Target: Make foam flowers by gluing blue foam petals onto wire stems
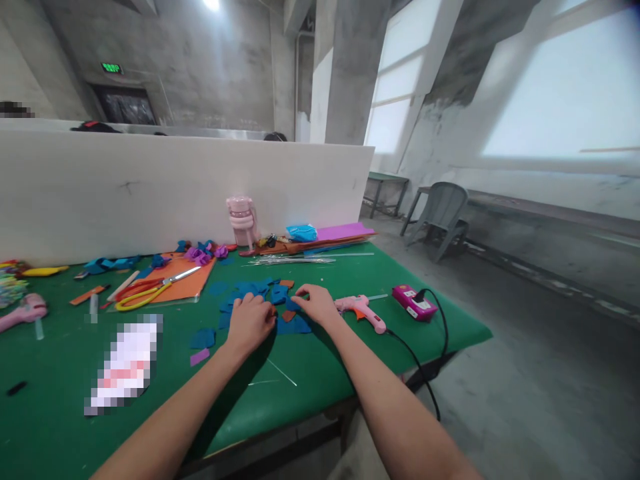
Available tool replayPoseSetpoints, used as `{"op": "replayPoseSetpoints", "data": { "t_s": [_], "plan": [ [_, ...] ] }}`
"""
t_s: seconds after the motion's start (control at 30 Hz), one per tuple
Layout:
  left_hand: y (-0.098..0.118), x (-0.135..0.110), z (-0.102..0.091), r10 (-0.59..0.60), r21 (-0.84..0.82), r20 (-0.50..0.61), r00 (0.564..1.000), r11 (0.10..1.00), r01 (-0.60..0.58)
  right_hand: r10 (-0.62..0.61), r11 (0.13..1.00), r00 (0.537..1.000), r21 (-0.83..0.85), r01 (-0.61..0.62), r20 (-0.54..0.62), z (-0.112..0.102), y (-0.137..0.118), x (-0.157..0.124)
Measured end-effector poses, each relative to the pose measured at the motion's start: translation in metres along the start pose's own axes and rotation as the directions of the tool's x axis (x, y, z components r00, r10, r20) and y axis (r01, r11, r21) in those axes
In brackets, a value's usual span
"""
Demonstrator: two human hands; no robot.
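Note:
My left hand rests over a pile of blue pieces, thin like felt or paper, with its fingers curled together. Whatever it may hold is hidden under the fingers. My right hand is just beside it, thumb and forefinger closed at the edge of a small blue piece. Between and below the hands lie a brown piece and a larger flat blue piece. A pink glue gun lies right of my right hand, its cord running off the table edge.
A magenta power box with a plug stands at the right edge. Yellow-and-red-handled scissors lie on orange sheets at left. A pink bottle stands by the white partition. Thin wires lie at the back.

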State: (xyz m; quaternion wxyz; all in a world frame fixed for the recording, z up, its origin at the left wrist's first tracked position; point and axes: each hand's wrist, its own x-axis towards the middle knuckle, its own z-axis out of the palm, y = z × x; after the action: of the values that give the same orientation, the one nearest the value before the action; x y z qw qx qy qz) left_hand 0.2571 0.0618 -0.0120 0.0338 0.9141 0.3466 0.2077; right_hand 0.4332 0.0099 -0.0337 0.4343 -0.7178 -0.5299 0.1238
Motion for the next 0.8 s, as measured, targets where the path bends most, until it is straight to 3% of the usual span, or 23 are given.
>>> {"op": "replayPoseSetpoints", "data": {
  "t_s": [0.07, 0.23, 0.37, 0.43, 0.5, 0.57, 0.63, 0.7, 0.73, 0.8],
  "plan": [
    [0.000, 0.005, -0.005, -0.006, -0.034, 0.022, 1.000, 0.999, 0.006, -0.023, 1.000, 1.000, 0.003, 0.024, -0.013, -0.006, -0.005, -0.001],
    [-0.011, 0.014, -0.012, -0.095, -0.357, 0.006, 0.995, 0.930, 0.091, -0.106, 0.979, 0.994, 0.173, 0.105, -0.007, -0.015, -0.011, -0.002],
    [-0.007, 0.013, -0.008, -0.126, -0.497, 0.007, 0.992, 0.860, 0.113, 0.012, 0.931, 1.000, 0.365, -0.012, 0.004, -0.009, -0.014, -0.005],
    [-0.002, 0.013, -0.011, -0.163, -0.648, 0.098, 0.982, 0.738, 0.187, 0.048, 0.840, 0.990, 0.530, -0.112, 0.134, -0.005, -0.018, -0.008],
    [0.004, 0.013, -0.018, -0.184, -0.794, 0.224, 0.957, 0.535, 0.289, 0.048, 0.752, 0.957, 0.620, -0.224, 0.288, -0.002, -0.024, -0.011],
    [0.008, 0.012, -0.022, -0.189, -0.869, 0.319, 0.929, 0.333, 0.366, 0.059, 0.718, 0.936, 0.637, -0.280, 0.346, 0.000, -0.028, -0.014],
    [0.010, 0.010, -0.023, -0.184, -0.896, 0.371, 0.910, 0.185, 0.403, 0.081, 0.740, 0.955, 0.624, -0.249, 0.285, 0.002, -0.031, -0.016],
    [0.011, 0.009, -0.020, -0.163, -0.901, 0.398, 0.903, 0.115, 0.418, 0.052, 0.798, 0.975, 0.578, -0.170, 0.214, 0.002, -0.033, -0.017],
    [0.011, 0.009, -0.018, -0.161, -0.903, 0.392, 0.906, 0.122, 0.412, 0.026, 0.833, 0.980, 0.538, -0.130, 0.197, 0.001, -0.035, -0.017],
    [0.009, 0.009, -0.015, -0.187, -0.899, 0.340, 0.922, 0.225, 0.377, -0.034, 0.906, 0.985, 0.422, -0.040, 0.167, -0.002, -0.037, -0.018]
  ]
}}
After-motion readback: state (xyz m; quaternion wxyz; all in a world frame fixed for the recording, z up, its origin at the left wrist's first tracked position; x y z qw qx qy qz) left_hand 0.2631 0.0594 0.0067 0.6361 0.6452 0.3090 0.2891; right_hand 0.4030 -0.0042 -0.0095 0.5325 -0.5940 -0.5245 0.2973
